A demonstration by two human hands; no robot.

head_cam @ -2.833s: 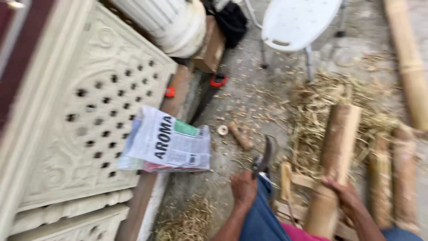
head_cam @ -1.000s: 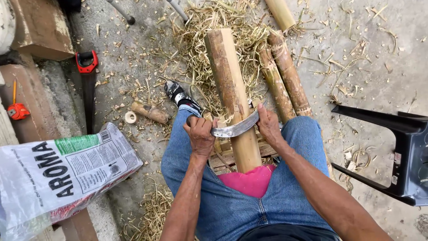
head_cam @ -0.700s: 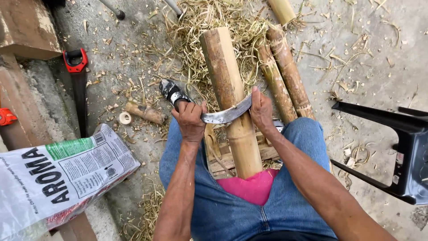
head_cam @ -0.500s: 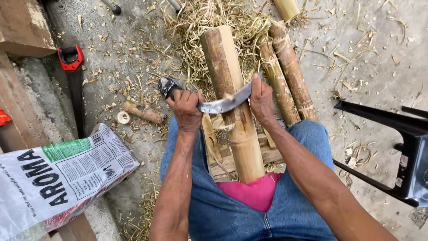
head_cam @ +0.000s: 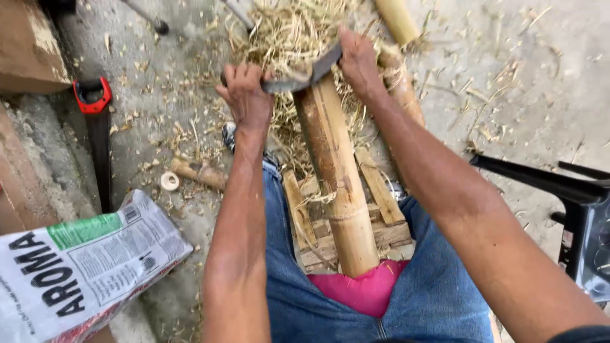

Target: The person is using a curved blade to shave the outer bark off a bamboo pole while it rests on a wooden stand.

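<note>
Handsaw [head_cam: 96, 136] and bag [head_cam: 76, 267] crowd left; black chair [head_cam: 559, 197] blocks right.

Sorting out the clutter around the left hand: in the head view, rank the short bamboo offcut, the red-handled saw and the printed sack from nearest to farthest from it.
1. Short bamboo offcut, just below the left hand.
2. Red-handled saw, farther left.
3. Printed sack, lower left.

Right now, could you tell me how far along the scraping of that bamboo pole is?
Done: shavings litter the ground, so plenty is already scraped. In hand: left hand and right hand hold a curved blade across the far end of the bamboo pole. Left: other poles lie beyond, seemingly unworked.
</note>
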